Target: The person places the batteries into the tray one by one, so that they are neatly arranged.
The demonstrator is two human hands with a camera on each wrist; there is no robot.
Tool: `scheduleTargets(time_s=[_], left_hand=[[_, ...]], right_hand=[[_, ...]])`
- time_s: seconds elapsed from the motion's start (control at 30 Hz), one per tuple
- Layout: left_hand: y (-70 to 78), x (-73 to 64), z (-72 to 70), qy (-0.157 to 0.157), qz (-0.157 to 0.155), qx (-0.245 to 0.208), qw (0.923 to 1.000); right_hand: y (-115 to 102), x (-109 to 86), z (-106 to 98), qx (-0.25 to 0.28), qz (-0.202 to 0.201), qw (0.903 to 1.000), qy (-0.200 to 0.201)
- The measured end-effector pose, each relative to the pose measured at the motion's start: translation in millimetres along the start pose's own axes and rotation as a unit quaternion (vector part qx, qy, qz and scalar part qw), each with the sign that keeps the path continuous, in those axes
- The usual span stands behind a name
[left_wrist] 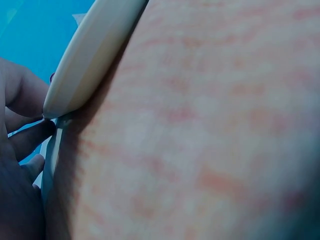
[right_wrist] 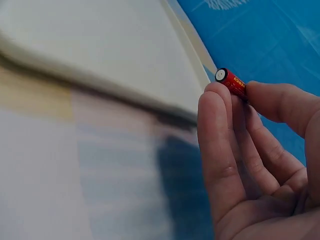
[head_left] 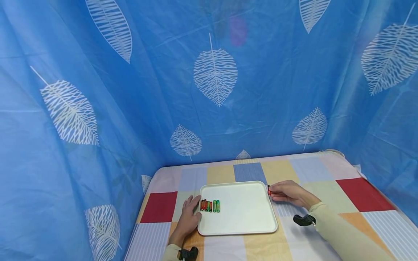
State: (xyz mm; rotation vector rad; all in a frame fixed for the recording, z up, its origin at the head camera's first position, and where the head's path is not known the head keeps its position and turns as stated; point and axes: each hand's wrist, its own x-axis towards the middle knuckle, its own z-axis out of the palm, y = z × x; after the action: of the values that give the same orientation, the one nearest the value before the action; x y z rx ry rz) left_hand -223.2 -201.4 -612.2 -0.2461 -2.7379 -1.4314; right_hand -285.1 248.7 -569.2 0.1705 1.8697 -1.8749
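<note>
A red battery [right_wrist: 233, 84] with a dark end is pinched between the thumb and fingertips of my right hand [head_left: 290, 193], just beyond the right rim of a white tray [head_left: 241, 217]. In the right wrist view its flat end faces the camera. My left hand [head_left: 189, 216] rests against the tray's left rim, its fingers fairly straight; in the left wrist view the fingers [left_wrist: 30, 137] touch the edge. Inside the tray, close to the left hand, several red batteries [head_left: 203, 205] and green batteries [head_left: 216, 206] stand side by side in a short row.
A patchwork cloth [head_left: 225, 250] covers the table under the tray. Blue curtains [head_left: 156, 90] with white leaf prints hang behind the table and at both sides. Black camera mounts [head_left: 304, 220] are strapped at both wrists.
</note>
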Motion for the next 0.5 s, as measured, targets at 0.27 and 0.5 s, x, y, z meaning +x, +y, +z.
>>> scheduleTargets(time_s=[0.27, 0.5], left_hand=[[-1.7, 1.2, 1.0, 0.0, -0.006, 0.007, 1.0], [-1.5, 1.8, 1.0, 0.002, -0.011, 0.011, 0.9999]], right_hand=[[1.8, 15.4, 38.8, 0.021, -0.016, 0.9995, -0.017], [-2.7, 29.4, 78.6, 0.027, -0.035, 0.9981, -0.042]])
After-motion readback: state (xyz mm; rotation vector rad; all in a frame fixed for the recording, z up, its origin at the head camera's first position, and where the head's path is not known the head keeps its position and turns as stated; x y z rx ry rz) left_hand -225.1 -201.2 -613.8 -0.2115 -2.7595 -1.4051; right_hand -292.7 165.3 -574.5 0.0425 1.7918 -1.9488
